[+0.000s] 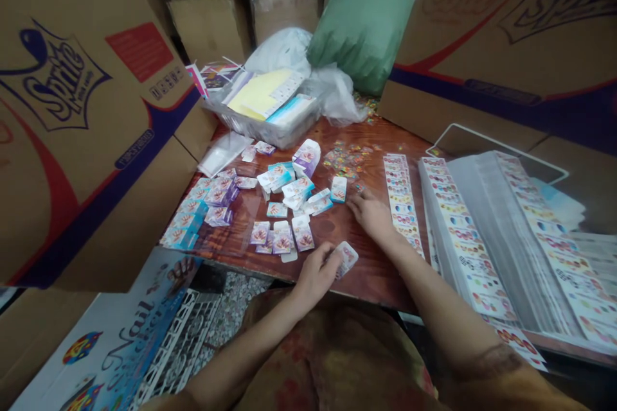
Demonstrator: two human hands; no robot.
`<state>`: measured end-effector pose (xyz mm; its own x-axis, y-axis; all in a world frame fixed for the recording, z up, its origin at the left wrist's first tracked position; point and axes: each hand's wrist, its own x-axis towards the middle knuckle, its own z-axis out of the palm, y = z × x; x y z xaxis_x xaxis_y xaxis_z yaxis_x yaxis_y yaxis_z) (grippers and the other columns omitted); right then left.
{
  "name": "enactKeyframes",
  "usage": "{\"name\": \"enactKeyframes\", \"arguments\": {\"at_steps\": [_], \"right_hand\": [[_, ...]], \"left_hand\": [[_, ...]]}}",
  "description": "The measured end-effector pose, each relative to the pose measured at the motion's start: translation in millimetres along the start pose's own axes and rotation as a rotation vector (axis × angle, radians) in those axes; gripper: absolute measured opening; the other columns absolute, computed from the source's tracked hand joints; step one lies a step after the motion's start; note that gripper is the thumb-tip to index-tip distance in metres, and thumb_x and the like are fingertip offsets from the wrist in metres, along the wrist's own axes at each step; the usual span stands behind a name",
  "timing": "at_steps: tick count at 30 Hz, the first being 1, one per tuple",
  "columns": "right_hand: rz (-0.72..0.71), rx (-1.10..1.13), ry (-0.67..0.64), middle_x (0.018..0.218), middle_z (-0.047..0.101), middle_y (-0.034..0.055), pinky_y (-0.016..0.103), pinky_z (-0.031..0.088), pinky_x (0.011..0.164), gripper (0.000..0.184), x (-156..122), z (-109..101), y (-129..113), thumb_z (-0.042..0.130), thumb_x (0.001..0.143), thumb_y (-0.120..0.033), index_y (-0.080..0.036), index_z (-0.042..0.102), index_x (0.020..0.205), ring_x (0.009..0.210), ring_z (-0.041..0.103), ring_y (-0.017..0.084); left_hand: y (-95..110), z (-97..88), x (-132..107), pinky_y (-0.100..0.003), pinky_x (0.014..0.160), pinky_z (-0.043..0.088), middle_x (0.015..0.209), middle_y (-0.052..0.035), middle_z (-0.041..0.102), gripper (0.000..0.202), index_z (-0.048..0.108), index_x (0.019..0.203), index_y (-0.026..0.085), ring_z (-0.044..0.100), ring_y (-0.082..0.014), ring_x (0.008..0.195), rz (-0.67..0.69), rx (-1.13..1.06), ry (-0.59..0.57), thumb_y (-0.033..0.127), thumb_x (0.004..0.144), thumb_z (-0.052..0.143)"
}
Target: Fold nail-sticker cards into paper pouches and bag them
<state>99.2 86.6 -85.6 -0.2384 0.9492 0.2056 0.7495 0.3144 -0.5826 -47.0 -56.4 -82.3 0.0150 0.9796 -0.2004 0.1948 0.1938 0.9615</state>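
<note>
One small printed card (346, 259) is resting in our left hand (315, 274) at five o'clock, thumb and fingers pinching its left edge. It is probably feeling light, slick and bendable, so edges are suiting our grip. Our right hand (373, 215) is curling down at four; whether it's pinching anything, we cannot tell. Two large cartons (48, 173) are flanking us; small boxes (282, 237), overlapping beyond counting, are clustering from nine towards six.

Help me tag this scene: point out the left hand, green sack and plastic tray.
Left hand (315, 274): head view, back of the hand.
Green sack (364, 22): head view, its middle.
Plastic tray (255, 128): head view, front wall.
</note>
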Motion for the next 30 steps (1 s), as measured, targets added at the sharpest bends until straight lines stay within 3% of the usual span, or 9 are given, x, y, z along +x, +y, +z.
{"name": "enactKeyframes", "arguments": {"at_steps": [4, 7, 10, 12, 16, 23, 26, 28, 30], "right_hand": [[0.029, 0.113, 0.076, 0.089, 0.066, 0.0116, 0.034, 0.045, 0.075, 0.031, -7.6, -13.4, 4.6, 0.051, 0.088, -0.038, -0.017, 0.073, 0.085, 0.083, 0.061, 0.023], [0.068, 0.230, 0.125, 0.076, 0.067, 0.0090, 0.033, 0.048, 0.065, 0.046, -23.4, -27.8, -3.3, 0.047, 0.088, -0.053, -0.014, 0.071, 0.086, 0.068, 0.062, 0.020], [0.110, 0.550, 0.034, 0.064, 0.066, 0.0030, 0.029, 0.049, 0.054, 0.042, -52.9, -37.8, -25.3, 0.057, 0.082, -0.056, -0.016, 0.070, 0.088, 0.052, 0.059, 0.015], [0.133, 0.721, -0.074, 0.067, 0.069, 0.0027, 0.029, 0.050, 0.056, 0.034, -74.1, -39.7, -40.7, 0.067, 0.076, -0.051, -0.019, 0.071, 0.087, 0.056, 0.062, 0.016], [0.017, 0.554, -0.007, 0.082, 0.073, 0.0062, 0.033, 0.052, 0.069, 0.023, -98.6, -34.0, -50.9, 0.068, 0.078, -0.042, -0.020, 0.073, 0.083, 0.075, 0.067, 0.021], [-0.167, 0.300, 0.080, 0.075, 0.063, 0.0055, 0.029, 0.050, 0.060, 0.019, -103.3, -26.5, -35.5, 0.057, 0.088, -0.032, -0.022, 0.074, 0.087, 0.070, 0.062, 0.018], [-0.284, 0.251, 0.043, 0.085, 0.068, 0.0051, 0.036, 0.052, 0.080, 0.022, -109.1, -25.3, -34.9, 0.052, 0.090, -0.022, -0.025, 0.070, 0.102, 0.081, 0.065, 0.019], [-0.345, 0.234, 0.019, 0.092, 0.070, 0.0032, 0.045, 0.043, 0.099, 0.030, -113.3, -24.7, -34.7, 0.048, 0.090, -0.016, -0.028, 0.064, 0.113, 0.087, 0.066, 0.019], [-0.341, 0.255, -0.013, 0.095, 0.070, 0.0018, 0.050, 0.034, 0.107, 0.036, -116.6, -24.9, -34.3, 0.046, 0.091, -0.015, -0.030, 0.058, 0.121, 0.090, 0.067, 0.018]], "left_hand": [[-1.1, 0.6, 2.0, -0.020, 0.058, 0.035, 0.066, 0.0048, 0.048, 0.020, 0.048, 0.072, 0.018, 0.045, -0.0094, 0.063, -0.019, -0.057, -0.012, 0.033, 0.086, 0.046], [-1.0, 1.8, 3.5, -0.020, 0.059, 0.036, 0.066, 0.0045, 0.049, 0.020, 0.049, 0.074, 0.018, 0.046, -0.0101, 0.063, -0.028, -0.044, 0.009, 0.034, 0.086, 0.046], [1.9, 1.7, 3.4, -0.021, 0.061, 0.037, 0.067, 0.0039, 0.052, 0.020, 0.051, 0.076, 0.019, 0.049, -0.0111, 0.065, -0.027, 0.029, 0.049, 0.034, 0.087, 0.044], [6.3, 0.8, 1.4, -0.022, 0.064, 0.038, 0.070, 0.0035, 0.054, 0.019, 0.052, 0.078, 0.019, 0.051, -0.0117, 0.068, -0.010, 0.098, 0.070, 0.033, 0.088, 0.044], [15.9, 0.0, -5.5, -0.023, 0.064, 0.037, 0.072, 0.0033, 0.055, 0.017, 0.053, 0.082, 0.020, 0.052, -0.0123, 0.068, 0.046, 0.234, 0.057, 0.032, 0.089, 0.044], [5.9, 6.3, -7.4, -0.023, 0.067, 0.040, 0.078, 0.0018, 0.059, 0.023, 0.055, 0.091, 0.019, 0.055, -0.0127, 0.072, 0.107, 0.157, -0.022, 0.039, 0.092, 0.042], [0.0, 6.6, -5.7, -0.024, 0.072, 0.042, 0.084, -0.0003, 0.063, 0.023, 0.058, 0.094, 0.018, 0.057, -0.0139, 0.077, 0.115, 0.115, -0.019, 0.037, 0.091, 0.045], [-1.0, 5.5, -5.6, -0.025, 0.073, 0.043, 0.086, -0.0017, 0.064, 0.023, 0.059, 0.095, 0.017, 0.058, -0.0151, 0.079, 0.130, 0.125, -0.023, 0.036, 0.090, 0.048], [-0.4, 4.4, -6.3, -0.025, 0.072, 0.044, 0.084, -0.0023, 0.065, 0.024, 0.060, 0.095, 0.016, 0.058, -0.0157, 0.077, 0.122, 0.128, -0.026, 0.036, 0.089, 0.049]]}}
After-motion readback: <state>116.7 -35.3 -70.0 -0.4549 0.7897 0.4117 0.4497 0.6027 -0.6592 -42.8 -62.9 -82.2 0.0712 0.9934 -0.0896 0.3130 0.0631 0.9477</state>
